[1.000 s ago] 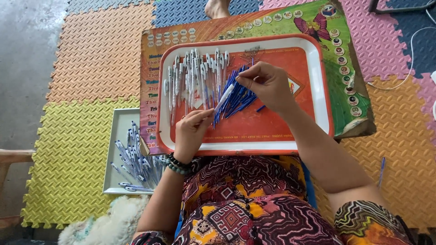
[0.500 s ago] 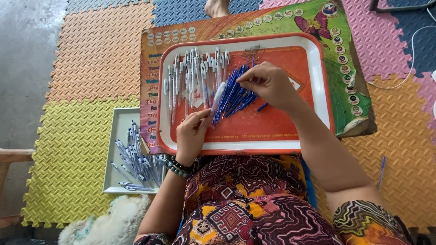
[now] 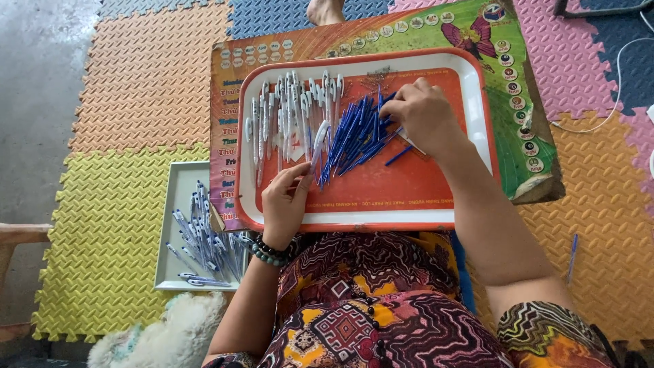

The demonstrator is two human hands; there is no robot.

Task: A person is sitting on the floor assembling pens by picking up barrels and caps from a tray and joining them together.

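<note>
Fingers of the right hand (image 3: 422,116) have shifted from mid-tray to pinch blue refills (image 3: 357,136), while the left hand (image 3: 286,201) still grips a white barrel (image 3: 318,142).

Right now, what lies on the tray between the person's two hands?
In the head view, the pile of blue pen refills lies on the red tray between the left hand and the right hand.
</note>
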